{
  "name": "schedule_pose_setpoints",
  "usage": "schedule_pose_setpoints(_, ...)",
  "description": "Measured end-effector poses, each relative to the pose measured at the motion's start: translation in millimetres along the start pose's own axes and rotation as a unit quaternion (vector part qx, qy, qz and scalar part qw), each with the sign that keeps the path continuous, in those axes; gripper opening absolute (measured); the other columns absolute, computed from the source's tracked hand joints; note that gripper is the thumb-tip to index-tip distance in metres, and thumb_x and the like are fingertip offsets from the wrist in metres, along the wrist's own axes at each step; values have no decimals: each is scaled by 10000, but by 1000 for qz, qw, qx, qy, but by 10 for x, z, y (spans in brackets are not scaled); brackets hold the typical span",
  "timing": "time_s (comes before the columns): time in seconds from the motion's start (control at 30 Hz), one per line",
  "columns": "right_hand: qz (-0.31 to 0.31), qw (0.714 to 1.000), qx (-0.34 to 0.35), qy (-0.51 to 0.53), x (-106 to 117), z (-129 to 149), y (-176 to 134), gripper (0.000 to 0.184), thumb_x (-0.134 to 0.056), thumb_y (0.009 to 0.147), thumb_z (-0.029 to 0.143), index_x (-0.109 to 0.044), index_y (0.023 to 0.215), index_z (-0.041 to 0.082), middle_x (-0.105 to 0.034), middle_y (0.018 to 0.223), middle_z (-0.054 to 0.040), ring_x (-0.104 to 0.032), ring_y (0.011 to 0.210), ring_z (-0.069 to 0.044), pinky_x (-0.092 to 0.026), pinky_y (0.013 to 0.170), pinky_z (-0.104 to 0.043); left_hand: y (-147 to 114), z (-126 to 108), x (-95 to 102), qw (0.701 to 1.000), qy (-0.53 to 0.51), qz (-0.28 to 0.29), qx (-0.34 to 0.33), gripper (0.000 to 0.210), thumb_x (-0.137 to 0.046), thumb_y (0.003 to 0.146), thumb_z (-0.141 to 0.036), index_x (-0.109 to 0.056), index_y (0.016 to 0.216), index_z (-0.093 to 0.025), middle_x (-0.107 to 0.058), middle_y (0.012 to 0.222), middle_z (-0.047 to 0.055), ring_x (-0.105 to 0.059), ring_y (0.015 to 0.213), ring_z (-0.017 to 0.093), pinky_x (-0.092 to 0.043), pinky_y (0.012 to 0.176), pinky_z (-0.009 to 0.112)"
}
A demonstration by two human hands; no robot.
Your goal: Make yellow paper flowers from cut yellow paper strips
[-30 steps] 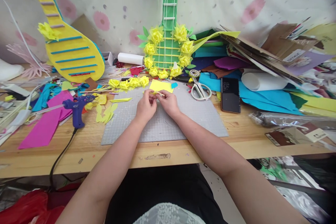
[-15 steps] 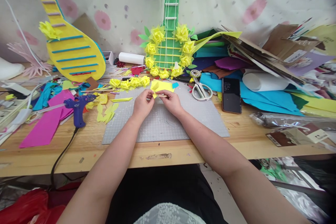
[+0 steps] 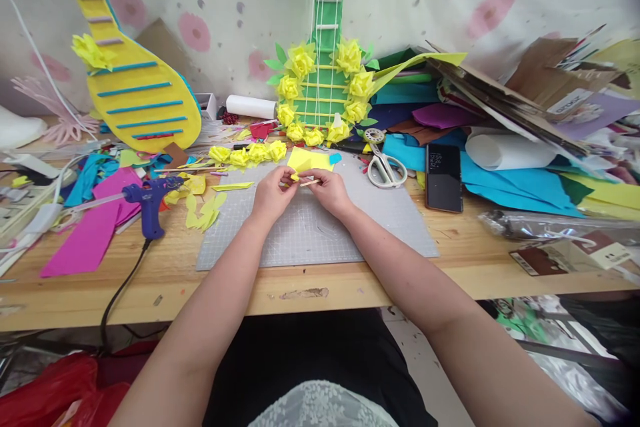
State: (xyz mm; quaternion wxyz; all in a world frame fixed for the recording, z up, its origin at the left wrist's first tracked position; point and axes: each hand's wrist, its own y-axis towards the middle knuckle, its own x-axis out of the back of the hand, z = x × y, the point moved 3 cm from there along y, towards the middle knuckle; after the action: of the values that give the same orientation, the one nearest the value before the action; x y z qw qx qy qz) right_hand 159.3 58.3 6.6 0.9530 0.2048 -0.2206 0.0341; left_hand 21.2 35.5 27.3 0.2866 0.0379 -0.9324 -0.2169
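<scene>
Over the grey cutting mat (image 3: 320,240), my left hand (image 3: 274,195) is closed, its fingertips pinching a small piece of yellow paper (image 3: 295,177). My right hand (image 3: 330,192) is closed too, with a thin wooden stick (image 3: 311,183) between its fingers, close to the yellow piece. Fingers partly hide both items. Just beyond the hands lies a flat yellow sheet (image 3: 306,159) with a small blue scrap (image 3: 335,159) at its right edge. Several yellow paper roses (image 3: 249,155) sit in a row behind my left hand, and a narrow folded yellow strip (image 3: 233,186) rests to its left.
A blue glue gun (image 3: 153,203) stands at left with its cord over the table edge. Scissors (image 3: 386,170) and a phone (image 3: 443,178) lie right. Behind stand a green paper instrument (image 3: 327,47) with yellow roses and a yellow one (image 3: 145,103). Cardboard and coloured sheets (image 3: 520,187) pile up right.
The yellow piece between my fingers shows less and appears more folded down. Both hands stay in nearly the same place. The whole view has shifted slightly.
</scene>
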Motion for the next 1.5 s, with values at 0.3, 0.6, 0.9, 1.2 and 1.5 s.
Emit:
schedule_pose_setpoints(0.3, 0, 999, 46, -28, 31, 48, -13, 182, -537, 769, 256, -688, 857, 202, -684, 832, -39, -600, 748, -143, -437, 690, -252, 6, 59, -20, 999, 19, -2, -37, 194, -585, 704, -179, -554, 895, -187, -618, 850, 9, -608, 711, 92, -513, 587, 191)
schedule_pose_setpoints(0.6, 2, 997, 59, -44, 85, 82, -7, 176, -540, 785, 291, -689, 852, 224, -684, 864, -44, -604, 792, -161, -436, 719, -275, -1, 54, -14, 999, 28, 9, -32, 185, -576, 729, -207, -560, 912, -188, -622, 901, 27, -612, 743, 102, -512, 595, 200)
schedule_pose_setpoints(0.9, 8, 994, 83, -70, 75, 131, -24, 177, -534, 783, 267, -684, 856, 207, -680, 838, -53, -601, 771, -155, -422, 703, -262, 4, 62, -26, 998, 45, 12, -40, 200, -549, 728, -167, -561, 927, -192, -619, 904, 27, -601, 758, 106, -500, 619, 206)
schedule_pose_setpoints(1.2, 13, 993, 63, -96, 52, 109, -30, 177, -522, 759, 250, -666, 846, 193, -667, 795, -40, -552, 648, -126, -402, 638, -242, -16, -47, 20, 995, 82, -5, -60, 245, -471, 701, -70, -611, 857, -197, -607, 941, 36, -576, 846, 134, -475, 629, 216)
schedule_pose_setpoints(1.5, 29, 997, 13, -75, 71, 37, -31, 137, -537, 690, 252, -619, 774, 182, -561, 603, 22, -415, 506, -80, -319, 529, -208, -13, 53, -27, 1000, 13, 8, 14, 257, -485, 684, -97, -561, 902, -209, -628, 875, 11, -570, 721, 105, -467, 589, 210)
